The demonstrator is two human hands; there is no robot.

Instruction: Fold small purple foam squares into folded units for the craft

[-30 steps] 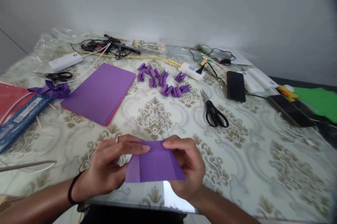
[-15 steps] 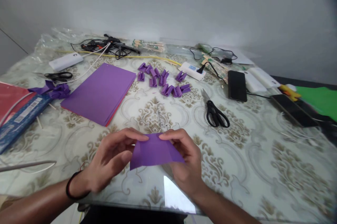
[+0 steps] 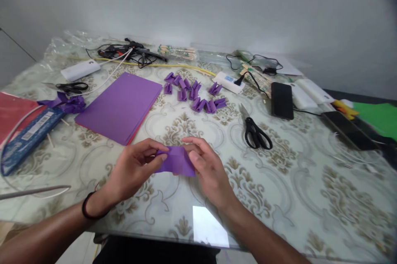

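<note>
A small piece of purple paper (image 3: 176,159) with crease lines is held up over the near middle of the table. My left hand (image 3: 133,169) pinches its left edge between thumb and fingers. At the paper's right side is my right hand (image 3: 211,169), its thumb by the edge and some fingers partly hidden behind the sheet. Beyond the hands lie several folded purple paper pieces (image 3: 195,94). A stack of purple sheets (image 3: 119,106), with red showing underneath, rests to the left. Black-handled scissors (image 3: 256,131) lie to the right, blades pointing away.
A white power strip (image 3: 228,82) with a black plug sits at the back. Phones (image 3: 282,100) and cables lie on the right, near green sheets (image 3: 378,119). On the left are a blue package (image 3: 34,140), crumpled purple strips (image 3: 66,102) and other scissors (image 3: 72,87).
The paper is now turned and looks narrower, its wide flared lower edge gone from view. My left thumb has come onto the paper, and my right index finger has lifted off its top edge.
</note>
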